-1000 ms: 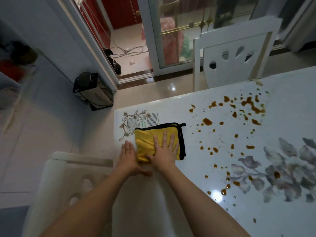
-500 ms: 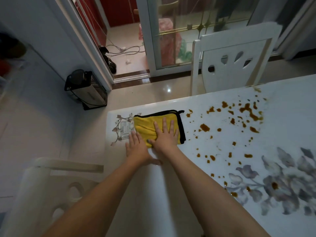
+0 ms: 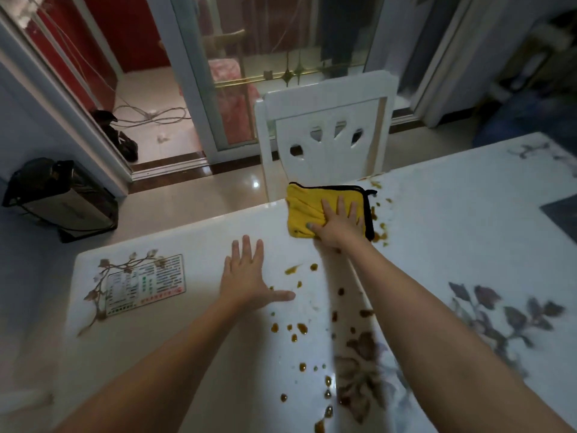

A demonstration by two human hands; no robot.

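Observation:
A folded yellow cloth (image 3: 304, 210) with a black hem lies at the far edge of the white table (image 3: 452, 232). My right hand (image 3: 338, 223) presses flat on it with straight fingers. My left hand (image 3: 246, 273) rests flat on the bare tabletop, fingers spread, apart from the cloth. Brown sauce drops (image 3: 299, 328) are scattered over the table between and under my arms, with more (image 3: 379, 234) beside the cloth's right edge.
A white chair (image 3: 327, 135) stands against the table's far edge behind the cloth. A printed label (image 3: 143, 284) is stuck near the table's left corner. A dark appliance (image 3: 59, 198) sits on the floor at left. Glass sliding doors (image 3: 281, 57) are beyond.
My right hand has slid the cloth from the left corner to the right along the far edge, over the spilled drops. My left hand has come off the cloth and lies on the table.

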